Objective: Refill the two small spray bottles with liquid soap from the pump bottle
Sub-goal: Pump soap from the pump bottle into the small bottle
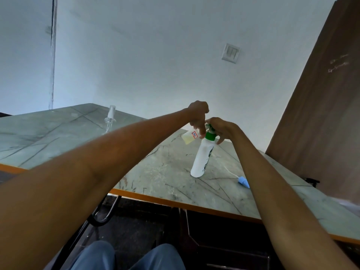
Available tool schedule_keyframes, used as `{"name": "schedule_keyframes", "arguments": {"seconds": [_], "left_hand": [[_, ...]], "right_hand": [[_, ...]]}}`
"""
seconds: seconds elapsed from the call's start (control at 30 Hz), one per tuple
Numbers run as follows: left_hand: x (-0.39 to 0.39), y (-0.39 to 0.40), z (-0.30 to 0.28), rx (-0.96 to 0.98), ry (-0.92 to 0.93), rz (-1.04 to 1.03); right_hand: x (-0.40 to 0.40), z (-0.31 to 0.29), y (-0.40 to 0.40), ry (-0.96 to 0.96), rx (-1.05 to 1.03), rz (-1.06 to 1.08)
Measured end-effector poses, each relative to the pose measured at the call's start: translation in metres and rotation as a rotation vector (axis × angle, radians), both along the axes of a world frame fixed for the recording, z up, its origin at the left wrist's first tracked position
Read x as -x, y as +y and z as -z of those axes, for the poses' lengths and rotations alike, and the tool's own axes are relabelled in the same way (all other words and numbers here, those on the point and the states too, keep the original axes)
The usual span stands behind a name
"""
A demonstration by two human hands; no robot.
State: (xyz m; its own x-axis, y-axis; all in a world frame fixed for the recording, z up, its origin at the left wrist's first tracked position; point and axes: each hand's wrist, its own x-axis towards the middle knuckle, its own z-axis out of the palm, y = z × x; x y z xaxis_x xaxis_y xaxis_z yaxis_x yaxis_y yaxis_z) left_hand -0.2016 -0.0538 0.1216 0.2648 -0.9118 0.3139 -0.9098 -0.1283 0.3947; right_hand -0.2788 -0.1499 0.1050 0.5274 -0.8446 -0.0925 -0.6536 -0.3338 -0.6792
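A white pump bottle [201, 158] with a green collar stands on the marble-patterned table [165, 172]. My right hand [222, 129] covers its green pump head from above. My left hand [197, 114] holds a small clear spray bottle [190, 138], tilted, right beside the pump's spout; it has a red-edged label and some yellowish liquid in it. Its neck is hidden by my fingers. A clear spray cap with its tube [110, 118] stands apart on the table at the far left. A blue spray cap with a white tube [243, 182] lies near my right forearm.
The table has an orange front edge [175, 201]. A brown wooden panel [321, 114] stands at the right. A white wall with a switch plate [230, 53] is behind. Below the table are a dark floor, a chair frame and my knees in blue trousers.
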Motion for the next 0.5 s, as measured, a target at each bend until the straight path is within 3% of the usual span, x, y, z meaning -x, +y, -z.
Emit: {"name": "schedule_keyframes", "arguments": {"seconds": [0.5], "left_hand": [[-0.006, -0.007, 0.006, 0.033, 0.031, 0.008]], "right_hand": [[-0.002, 0.003, -0.005, -0.005, -0.039, -0.024]]}}
